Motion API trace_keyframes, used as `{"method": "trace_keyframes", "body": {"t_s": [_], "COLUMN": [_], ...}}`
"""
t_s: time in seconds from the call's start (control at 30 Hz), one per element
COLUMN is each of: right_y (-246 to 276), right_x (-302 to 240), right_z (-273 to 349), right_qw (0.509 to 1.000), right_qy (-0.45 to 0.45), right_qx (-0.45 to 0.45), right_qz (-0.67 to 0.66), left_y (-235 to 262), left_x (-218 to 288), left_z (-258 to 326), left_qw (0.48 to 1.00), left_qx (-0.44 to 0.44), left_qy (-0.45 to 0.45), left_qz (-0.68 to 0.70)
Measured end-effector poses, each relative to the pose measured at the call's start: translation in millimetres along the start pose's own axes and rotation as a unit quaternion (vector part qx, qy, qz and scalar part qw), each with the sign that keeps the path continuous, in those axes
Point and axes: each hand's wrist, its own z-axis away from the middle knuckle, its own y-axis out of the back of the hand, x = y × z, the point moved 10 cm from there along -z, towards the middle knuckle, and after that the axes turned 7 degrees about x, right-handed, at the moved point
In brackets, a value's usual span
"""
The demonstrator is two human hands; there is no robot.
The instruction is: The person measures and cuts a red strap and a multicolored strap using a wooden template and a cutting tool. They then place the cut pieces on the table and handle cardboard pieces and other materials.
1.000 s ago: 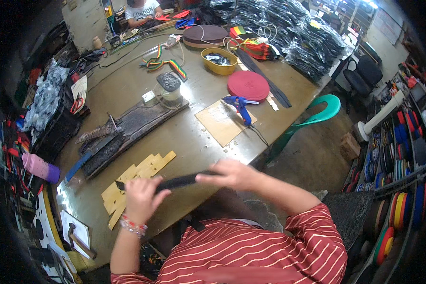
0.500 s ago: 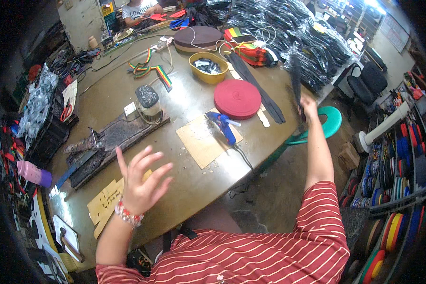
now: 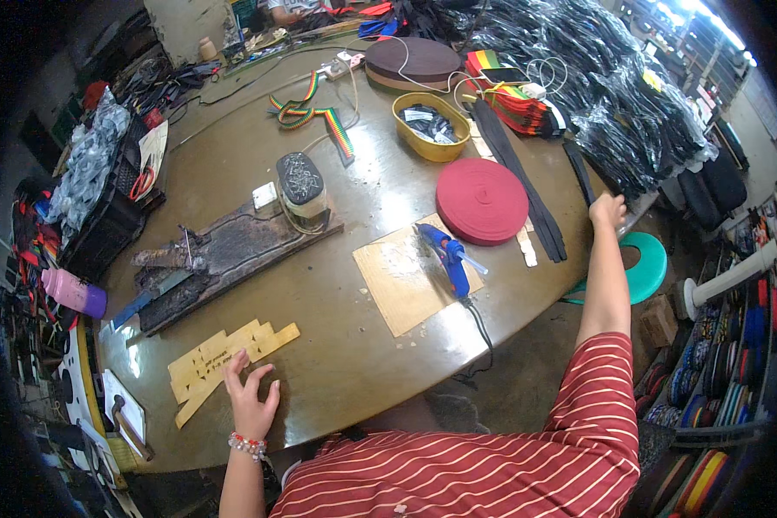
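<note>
At the table's right edge, my right hand [image 3: 609,211] is closed on the near end of a black strap [image 3: 578,173], which reaches away toward plastic-wrapped goods. My left hand [image 3: 252,401] hovers with fingers apart and slightly curled, beside flat yellow strips [image 3: 220,363] bearing dark marks. Between the hands, a blue glue gun [image 3: 447,259] rests on a cardboard sheet [image 3: 384,289]. Behind it sits a red webbing roll [image 3: 482,201]. Long black straps [image 3: 518,177] lie to the right of the roll.
A yellow bowl [image 3: 432,148] of small dark pieces stands beyond the roll. At centre-left are a jar [image 3: 302,192] and a dark wooden board [image 3: 242,259]. A green stool [image 3: 643,269] stands off the right edge. Wrapped bundles [image 3: 596,78] are piled at the far right.
My right hand has lowered the black strap from upright onto the table's right edge. My left hand has moved down, nearer the yellow strips. The view has shifted.
</note>
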Motion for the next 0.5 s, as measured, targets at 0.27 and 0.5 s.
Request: {"method": "trace_keyframes", "body": {"t_s": [0.27, 0.5], "right_y": [49, 28], "right_x": [-191, -207], "right_z": [121, 118], "right_qw": [0.894, 0.899], "right_qy": [0.305, 0.278], "right_qx": [-0.235, -0.296], "right_qz": [-0.231, -0.166], "left_y": [-25, -5], "left_x": [23, 13], "left_z": [-5, -5], "left_qw": [0.997, 0.99], "left_qx": [0.001, 0.064], "left_qy": [-0.081, -0.023], "left_qz": [-0.008, 0.127]}}
